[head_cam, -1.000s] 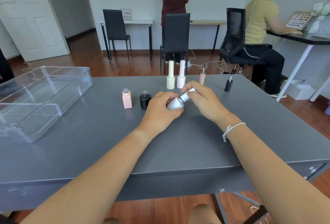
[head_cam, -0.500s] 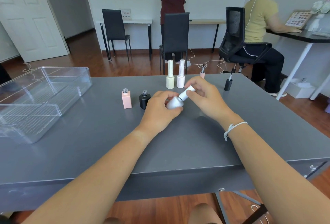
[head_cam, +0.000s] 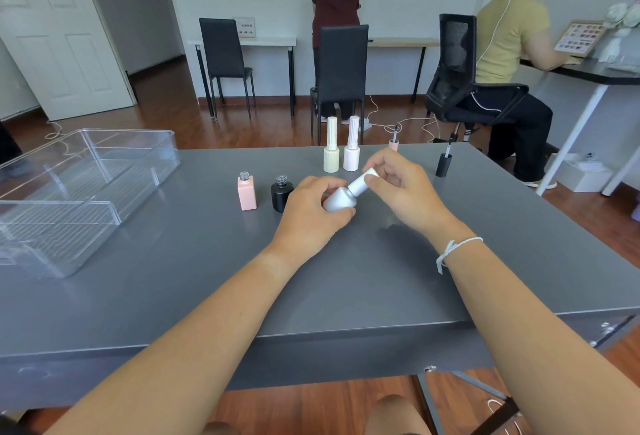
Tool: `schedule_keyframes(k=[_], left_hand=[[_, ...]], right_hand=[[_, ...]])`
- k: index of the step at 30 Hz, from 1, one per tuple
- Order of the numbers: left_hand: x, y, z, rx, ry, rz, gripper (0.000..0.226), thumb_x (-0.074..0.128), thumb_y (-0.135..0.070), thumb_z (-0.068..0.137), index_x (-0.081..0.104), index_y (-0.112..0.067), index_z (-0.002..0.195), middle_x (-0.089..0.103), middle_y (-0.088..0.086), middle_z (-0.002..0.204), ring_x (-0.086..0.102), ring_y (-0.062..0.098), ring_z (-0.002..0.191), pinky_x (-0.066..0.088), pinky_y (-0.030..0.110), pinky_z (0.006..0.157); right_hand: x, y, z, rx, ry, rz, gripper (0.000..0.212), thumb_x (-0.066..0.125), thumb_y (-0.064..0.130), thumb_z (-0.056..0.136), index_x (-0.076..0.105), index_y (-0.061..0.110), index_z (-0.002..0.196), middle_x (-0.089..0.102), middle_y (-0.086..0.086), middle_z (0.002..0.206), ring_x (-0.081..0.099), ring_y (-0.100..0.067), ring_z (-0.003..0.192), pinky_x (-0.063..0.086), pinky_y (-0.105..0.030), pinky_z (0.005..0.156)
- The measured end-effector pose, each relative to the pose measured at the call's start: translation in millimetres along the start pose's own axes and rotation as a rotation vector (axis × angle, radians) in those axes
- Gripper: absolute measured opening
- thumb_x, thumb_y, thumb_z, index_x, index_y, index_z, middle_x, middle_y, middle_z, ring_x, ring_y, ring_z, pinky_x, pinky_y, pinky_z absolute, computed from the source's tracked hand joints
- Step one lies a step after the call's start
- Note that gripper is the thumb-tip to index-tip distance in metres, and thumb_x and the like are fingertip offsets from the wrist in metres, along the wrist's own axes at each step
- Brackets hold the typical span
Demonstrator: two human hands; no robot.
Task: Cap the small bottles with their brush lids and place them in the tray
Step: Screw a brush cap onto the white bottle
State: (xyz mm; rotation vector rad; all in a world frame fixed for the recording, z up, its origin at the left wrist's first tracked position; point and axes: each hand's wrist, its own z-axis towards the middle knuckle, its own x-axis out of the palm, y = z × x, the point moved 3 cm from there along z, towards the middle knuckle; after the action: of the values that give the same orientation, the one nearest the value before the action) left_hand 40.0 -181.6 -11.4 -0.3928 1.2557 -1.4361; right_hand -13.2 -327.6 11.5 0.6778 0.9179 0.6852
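Note:
My left hand (head_cam: 311, 212) grips the body of a silver bottle (head_cam: 337, 200), tilted over the table's middle. My right hand (head_cam: 398, 185) pinches its white brush lid (head_cam: 362, 183), which sits on the bottle's neck. To the left stand an uncapped pink bottle (head_cam: 247, 192) and an uncapped black bottle (head_cam: 282, 193). Behind them stand a capped cream bottle (head_cam: 331, 150) and a capped pale pink bottle (head_cam: 352, 148). A pink brush lid (head_cam: 393, 143) and a black brush lid (head_cam: 444, 162) stand brush-up at the far right. The clear plastic tray (head_cam: 114, 206) sits at the table's left.
The grey table (head_cam: 173, 278) ends close to my body. Beyond its far edge stand black chairs (head_cam: 341, 67) and a person at the wall. Another person sits at a desk at the right. Cables lie on the wooden floor.
My right hand's fingers have shifted along the white lid, turning it on the silver bottle. The bottle has tilted slightly more; my left hand has stayed put.

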Motion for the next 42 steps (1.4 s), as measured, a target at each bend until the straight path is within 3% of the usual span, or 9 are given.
schedule_keyframes(k=[3,8,14,18,21,27,32,38,42], left_hand=[[0.1,-0.2,0.0,0.006,0.004,0.013,0.03,0.071,-0.013,0.074,0.063,-0.022,0.102,0.054,-0.004,0.1,0.056,0.005,0.085,0.041,0.002,0.069],[0.6,-0.9,0.0,0.011,0.011,0.022,0.031,0.071,-0.013,0.075,0.063,-0.02,0.104,0.052,-0.006,0.099,0.056,0.006,0.086,0.04,0.001,0.069],[0.5,-0.9,-0.3,0.012,0.001,0.018,0.031,0.071,-0.012,0.075,0.063,-0.019,0.104,0.052,-0.006,0.098,0.055,0.006,0.084,0.04,0.0,0.067],[1.2,-1.0,-0.4,0.013,0.012,0.018,0.031,0.071,-0.012,0.074,0.063,-0.02,0.104,0.052,-0.006,0.098,0.056,0.008,0.086,0.04,0.001,0.069],[0.6,-1.1,-0.5,0.015,0.006,0.022,0.03,0.071,-0.013,0.075,0.063,-0.021,0.103,0.052,-0.006,0.097,0.056,0.005,0.083,0.04,0.0,0.066],[0.3,-1.3,-0.3,0.02,0.002,0.021,0.031,0.071,-0.012,0.075,0.063,-0.02,0.103,0.052,-0.005,0.098,0.055,0.004,0.082,0.04,0.0,0.064],[1.0,-0.9,-0.2,0.029,0.012,0.028,0.032,0.071,-0.013,0.075,0.063,-0.021,0.105,0.051,-0.007,0.096,0.055,0.006,0.084,0.04,0.001,0.068],[0.4,0.5,0.0,0.03,0.004,0.026,0.031,0.071,-0.014,0.074,0.063,-0.021,0.104,0.051,-0.01,0.094,0.055,0.002,0.083,0.04,0.0,0.067],[1.0,0.6,0.1,0.036,0.011,0.027,0.033,0.071,-0.013,0.074,0.063,-0.021,0.105,0.05,-0.011,0.094,0.055,0.004,0.085,0.04,0.0,0.069]], right_hand=[[0.2,-2.0,0.9,0.012,-0.02,-0.021,0.013,0.055,0.019,0.089,0.052,0.01,0.08,0.045,-0.002,0.062,0.036,-0.011,0.056,0.032,-0.024,0.057],[-1.0,-5.0,1.2,0.053,-0.081,-0.073,0.039,0.053,0.042,0.089,0.049,0.01,0.067,0.03,0.009,0.049,0.027,-0.008,0.049,0.025,-0.024,0.051],[-1.8,-1.2,-0.5,0.018,-0.026,-0.025,0.014,0.053,0.024,0.091,0.051,0.022,0.077,0.048,-0.01,0.067,0.037,-0.015,0.059,0.033,-0.028,0.059],[-1.5,-3.7,0.9,0.057,-0.067,-0.089,0.033,0.053,0.034,0.091,0.049,0.01,0.069,0.036,0.002,0.054,0.031,-0.014,0.054,0.029,-0.027,0.054],[-3.2,-3.8,0.2,0.082,-0.103,-0.101,0.042,0.048,0.047,0.09,0.044,0.016,0.062,0.031,0.006,0.053,0.03,-0.012,0.053,0.027,-0.027,0.054],[-0.4,-1.7,-0.8,0.026,-0.01,-0.053,0.014,0.053,0.027,0.091,0.053,0.016,0.082,0.044,-0.006,0.066,0.038,-0.016,0.062,0.034,-0.03,0.062],[-1.0,-4.4,0.2,0.092,-0.067,-0.113,0.048,0.05,0.044,0.09,0.039,0.016,0.053,0.028,0.007,0.05,0.027,-0.013,0.052,0.026,-0.029,0.054],[-1.3,-2.0,-0.5,0.023,-0.038,-0.054,0.019,0.055,0.031,0.09,0.054,0.016,0.079,0.047,-0.01,0.066,0.04,-0.018,0.062,0.035,-0.032,0.062],[0.4,-3.6,0.6,0.058,-0.063,-0.122,0.039,0.052,0.039,0.09,0.044,0.018,0.058,0.035,0.005,0.051,0.031,-0.013,0.052,0.028,-0.026,0.053]])
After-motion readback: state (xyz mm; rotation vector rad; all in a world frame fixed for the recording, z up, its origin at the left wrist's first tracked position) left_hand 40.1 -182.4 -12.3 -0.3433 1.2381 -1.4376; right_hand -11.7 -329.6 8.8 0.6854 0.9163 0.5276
